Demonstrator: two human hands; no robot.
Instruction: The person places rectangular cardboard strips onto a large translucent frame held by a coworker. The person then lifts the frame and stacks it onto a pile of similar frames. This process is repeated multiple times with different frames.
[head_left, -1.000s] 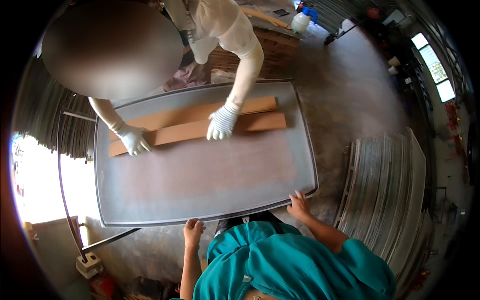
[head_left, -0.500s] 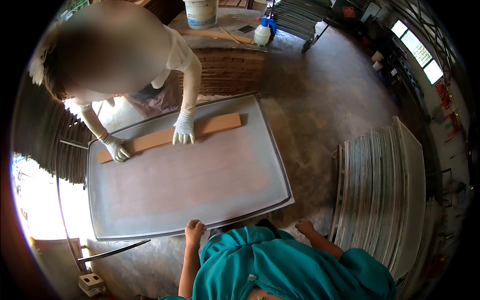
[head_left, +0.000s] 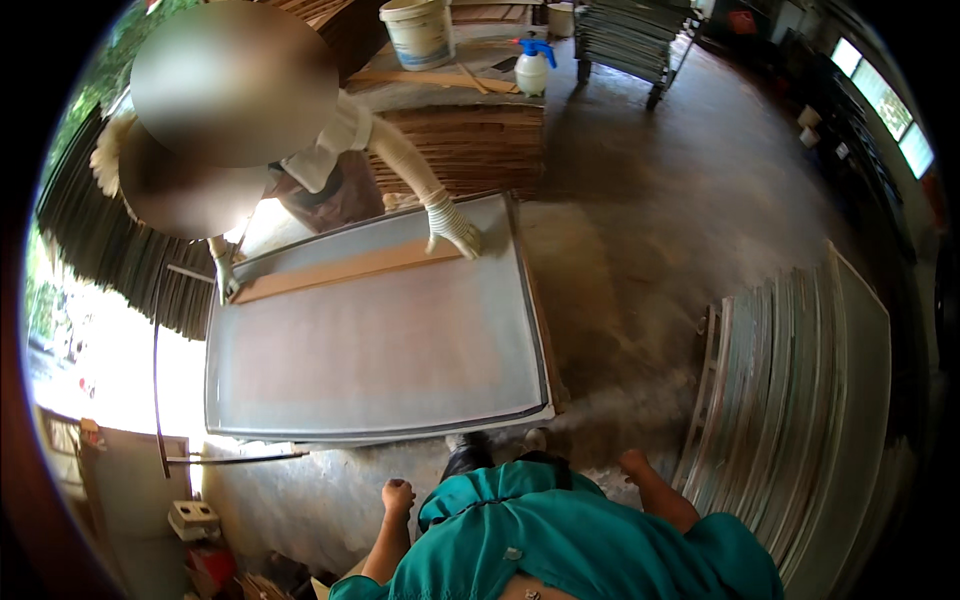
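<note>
A large grey mesh tray (head_left: 380,345) lies flat on the floor in front of me. My left hand (head_left: 398,496) hangs below its near edge with the fingers curled and nothing in it. My right hand (head_left: 634,463) is off the tray's near right corner; only a rounded end of it shows, so I cannot tell its fingers. Across the tray a co-worker in white gloves presses a long brown strip (head_left: 340,270) onto the far side, one glove (head_left: 455,232) at the strip's right end, the other glove (head_left: 226,280) at its left end.
A leaning stack of metal-framed screens (head_left: 790,420) fills the right side. Behind the tray stands a pile of brown sheets (head_left: 470,145), with a white bucket (head_left: 420,30) and a spray bottle (head_left: 533,65) on a board. A loaded cart (head_left: 625,35) stands far back.
Both my hands have come off the tray's near edge and drawn back toward my body. The co-worker now presses a single brown strip nearer the far rim.
</note>
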